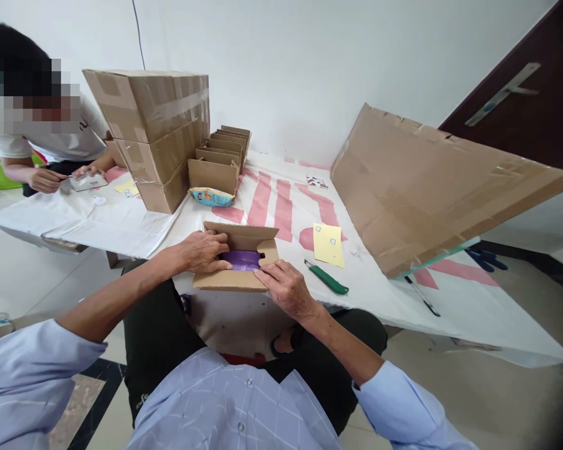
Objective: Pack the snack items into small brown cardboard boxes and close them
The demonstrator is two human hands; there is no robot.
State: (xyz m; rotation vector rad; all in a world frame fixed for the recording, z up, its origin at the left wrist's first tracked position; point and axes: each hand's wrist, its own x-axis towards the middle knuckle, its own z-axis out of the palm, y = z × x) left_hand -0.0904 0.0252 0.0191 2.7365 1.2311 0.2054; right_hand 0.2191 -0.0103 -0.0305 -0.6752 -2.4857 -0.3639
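Note:
In front of me, at the table's near edge, a small open cardboard box (232, 281) lies with its flaps spread. Inside it is a glossy purple thing (241, 259), partly covered by my fingers; its kind I cannot make out. My left hand (202, 251) is closed over the box's left end, its thumb reaching in beside the purple thing. At the right front corner, my right hand (288, 289) grips the box with its fingers bent over the edge. Just right of that hand lies a green utility knife (328, 279).
Behind the box are a blue snack packet (212, 197) and a row of open cartons (213, 175). Taped cartons (154, 137) are stacked at left. Yellow paper (329, 245) lies near the knife. A large cardboard panel (431, 194) leans at right. Another person (51, 144) sits far left.

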